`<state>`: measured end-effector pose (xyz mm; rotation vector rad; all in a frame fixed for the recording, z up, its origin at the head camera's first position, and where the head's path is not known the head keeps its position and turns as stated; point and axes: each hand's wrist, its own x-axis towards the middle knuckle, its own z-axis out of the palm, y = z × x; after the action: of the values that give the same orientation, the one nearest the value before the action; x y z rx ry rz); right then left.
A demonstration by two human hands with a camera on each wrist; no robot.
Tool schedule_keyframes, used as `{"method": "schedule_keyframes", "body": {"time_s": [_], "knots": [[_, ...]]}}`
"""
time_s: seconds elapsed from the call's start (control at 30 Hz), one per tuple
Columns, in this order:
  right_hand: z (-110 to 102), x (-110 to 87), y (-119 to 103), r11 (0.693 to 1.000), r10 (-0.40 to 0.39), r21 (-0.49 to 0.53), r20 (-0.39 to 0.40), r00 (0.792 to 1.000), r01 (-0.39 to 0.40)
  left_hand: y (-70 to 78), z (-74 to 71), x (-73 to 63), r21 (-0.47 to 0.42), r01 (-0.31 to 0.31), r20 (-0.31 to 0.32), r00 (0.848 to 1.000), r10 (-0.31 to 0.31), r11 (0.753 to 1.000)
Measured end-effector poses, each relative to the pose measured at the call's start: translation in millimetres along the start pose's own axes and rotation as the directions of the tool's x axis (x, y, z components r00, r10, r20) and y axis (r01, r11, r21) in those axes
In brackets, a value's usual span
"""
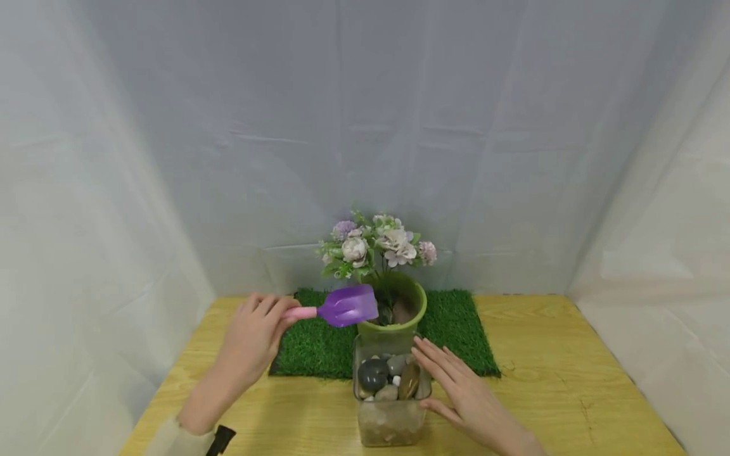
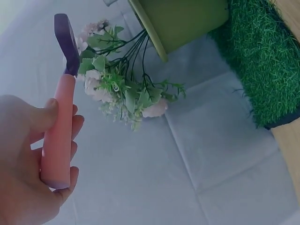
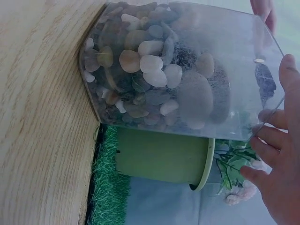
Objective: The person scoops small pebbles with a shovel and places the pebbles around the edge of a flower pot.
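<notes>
My left hand (image 1: 255, 335) grips the pink handle of a small purple shovel (image 1: 348, 306), raised in front of a green flower pot (image 1: 423, 303). In the left wrist view the thumb and fingers wrap round the shovel's handle (image 2: 57, 136). Pale and lilac flowers (image 1: 393, 244) stand in the pot, with some stones at their base. In front of the pot is a clear container (image 1: 393, 415) holding pebbles (image 1: 373, 375) of several sizes. The right hand (image 1: 464, 396) rests its extended fingers along the container's right rim, thumb near the front corner.
Under the pot lies a mat of artificial grass (image 1: 462, 332) on a wooden table (image 1: 547, 361). Pale sheeting (image 1: 365, 126) hangs behind and along both sides. A dark band (image 1: 221, 440) shows at the left wrist.
</notes>
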<state>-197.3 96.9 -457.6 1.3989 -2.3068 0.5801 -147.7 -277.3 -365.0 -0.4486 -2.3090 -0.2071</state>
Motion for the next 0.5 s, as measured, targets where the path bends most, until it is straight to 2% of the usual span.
{"method": "schedule_keyframes", "body": {"time_s": [0.27, 0.4, 0.5], "knots": [[0.9, -0.5, -0.2, 1.000, 0.006, -0.001, -0.001, 1.000, -0.006, 13.6, -0.6, 2.4, 0.125, -0.130, 0.041, 0.991, 0.126, 0.984], [1.5, -1.0, -0.4, 1.000, 0.011, -0.013, -0.009, 1.000, -0.011, 21.8, 0.0, 5.7, 0.142, -0.182, 0.053, 0.983, 0.176, 0.973], [2.3, -1.7, -1.6, 1.000, 0.022, -0.015, -0.004, 1.000, -0.022, 27.6, -0.3, 6.2, 0.131, -0.206, 0.086, 0.977, 0.196, 0.970]]}}
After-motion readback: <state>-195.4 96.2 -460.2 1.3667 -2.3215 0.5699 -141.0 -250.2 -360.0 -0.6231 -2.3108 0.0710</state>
